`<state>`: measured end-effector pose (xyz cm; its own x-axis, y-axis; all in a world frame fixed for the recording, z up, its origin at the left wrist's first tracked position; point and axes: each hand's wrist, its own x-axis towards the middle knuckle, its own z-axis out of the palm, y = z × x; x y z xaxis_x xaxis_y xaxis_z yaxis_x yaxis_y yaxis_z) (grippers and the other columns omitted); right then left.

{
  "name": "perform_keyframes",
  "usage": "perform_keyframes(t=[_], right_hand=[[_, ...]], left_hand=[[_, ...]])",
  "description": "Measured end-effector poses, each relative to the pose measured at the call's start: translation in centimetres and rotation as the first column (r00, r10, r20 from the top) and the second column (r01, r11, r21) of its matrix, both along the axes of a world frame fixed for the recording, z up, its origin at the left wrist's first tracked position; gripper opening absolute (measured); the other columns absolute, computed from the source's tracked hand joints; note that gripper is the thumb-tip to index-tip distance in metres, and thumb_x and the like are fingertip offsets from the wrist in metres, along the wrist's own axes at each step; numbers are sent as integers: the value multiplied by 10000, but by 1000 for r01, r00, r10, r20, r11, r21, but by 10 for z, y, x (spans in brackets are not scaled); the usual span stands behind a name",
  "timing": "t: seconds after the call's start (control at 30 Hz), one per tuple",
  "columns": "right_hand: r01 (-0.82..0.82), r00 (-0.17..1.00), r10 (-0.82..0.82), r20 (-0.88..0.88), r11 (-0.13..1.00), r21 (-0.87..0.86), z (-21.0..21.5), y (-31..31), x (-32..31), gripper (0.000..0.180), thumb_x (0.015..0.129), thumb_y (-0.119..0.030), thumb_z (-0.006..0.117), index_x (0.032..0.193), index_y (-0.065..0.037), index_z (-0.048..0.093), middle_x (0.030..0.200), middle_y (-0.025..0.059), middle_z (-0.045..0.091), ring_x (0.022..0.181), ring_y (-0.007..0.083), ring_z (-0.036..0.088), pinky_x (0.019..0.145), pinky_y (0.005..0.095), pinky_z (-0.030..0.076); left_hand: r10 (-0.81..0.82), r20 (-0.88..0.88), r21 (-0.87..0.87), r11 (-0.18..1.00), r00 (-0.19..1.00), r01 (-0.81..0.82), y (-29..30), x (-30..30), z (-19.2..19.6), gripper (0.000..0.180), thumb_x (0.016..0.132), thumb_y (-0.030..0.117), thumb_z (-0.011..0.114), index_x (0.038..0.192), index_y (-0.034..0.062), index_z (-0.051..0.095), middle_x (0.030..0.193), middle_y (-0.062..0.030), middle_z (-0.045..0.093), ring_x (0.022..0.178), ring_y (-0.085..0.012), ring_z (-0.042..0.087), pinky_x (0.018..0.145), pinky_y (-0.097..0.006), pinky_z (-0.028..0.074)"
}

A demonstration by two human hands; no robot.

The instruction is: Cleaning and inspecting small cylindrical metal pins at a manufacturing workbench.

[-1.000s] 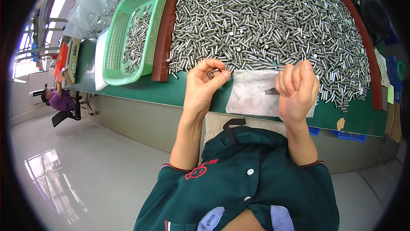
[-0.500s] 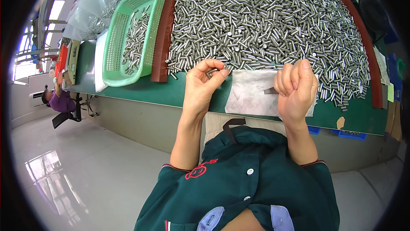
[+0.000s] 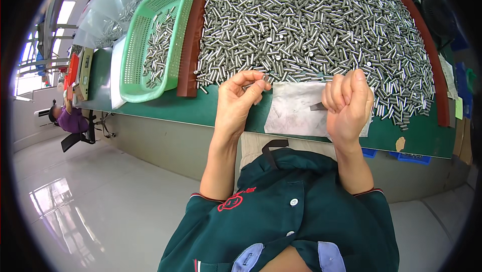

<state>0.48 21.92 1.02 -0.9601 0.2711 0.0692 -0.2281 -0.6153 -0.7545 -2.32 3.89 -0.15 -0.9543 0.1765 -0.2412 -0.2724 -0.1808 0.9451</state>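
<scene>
My left hand (image 3: 235, 102) pinches a small metal pin (image 3: 265, 77) between thumb and fingertips, at the near edge of a wide spread of shiny metal pins (image 3: 311, 26). To its right, my right hand (image 3: 350, 105) is closed in a fist above a smudged white cloth (image 3: 293, 109). From that fist a short, flat grey metal piece (image 3: 317, 106) sticks out toward the left, like a blade. Its remaining length is hidden inside the fingers, so its exact kind cannot be told.
Red-brown rails (image 3: 188, 73) border the pins on both sides of the green table (image 3: 196, 109). A light green basket (image 3: 129, 66) with some pins stands left, beside clear plastic bags (image 3: 103, 13). Blue trays (image 3: 411, 158) sit below the front edge. A person in purple (image 3: 72, 120) is far left.
My left thumb and fingers have shifted slightly, and the pin now shows more clearly at their tips. My right hand stays where it was.
</scene>
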Motion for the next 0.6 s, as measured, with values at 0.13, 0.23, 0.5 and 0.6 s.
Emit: perform_keyframes(t=[0.13, 0.23, 0.5, 0.6], right_hand=[[0, 1000, 0, 0, 1000, -1, -2, -1, -1, 396, 910, -192, 324, 530, -91, 272, 445, -9, 265, 390, 54, 188, 356, 213, 177], [30, 998, -30, 47, 999, -18, 1, 0, -1, 397, 908, -195, 335, 532, -84, 270, 441, -4, 281, 391, 59, 208, 358, 219, 176], [15, 999, -15, 42, 1000, -9, 0, 2, -3, 395, 907, -231, 288, 533, -108, 274, 427, -6, 256, 362, 62, 155, 354, 222, 162], [18, 1000, -17, 14, 993, -115, -4, 8, -1, 397, 905, -236, 287, 526, -121, 271, 423, -15, 250, 362, 66, 151, 357, 223, 162]], left_hand=[[-12, -66, -150, 989, 998, 1, 6, 6, 4, 90, 784, 23, 552, 863, -21, 547, 744, -54, 573, 601, -40, 465, 512, -159, 344], [-146, -190, -422, 905, 971, 53, 22, 20, 13, 57, 779, 8, 550, 828, -20, 541, 664, -21, 543, 563, -29, 450, 469, -174, 342], [-437, -450, -723, 690, 779, -30, 49, 33, 1, 74, 665, -7, 615, 695, 13, 550, 528, -76, 463, 464, -203, 458, 444, -302, 364], [-389, -460, -710, 700, 798, -69, 51, 37, -2, 70, 660, -7, 622, 683, 13, 559, 531, -77, 473, 457, -201, 458, 439, -304, 364]])
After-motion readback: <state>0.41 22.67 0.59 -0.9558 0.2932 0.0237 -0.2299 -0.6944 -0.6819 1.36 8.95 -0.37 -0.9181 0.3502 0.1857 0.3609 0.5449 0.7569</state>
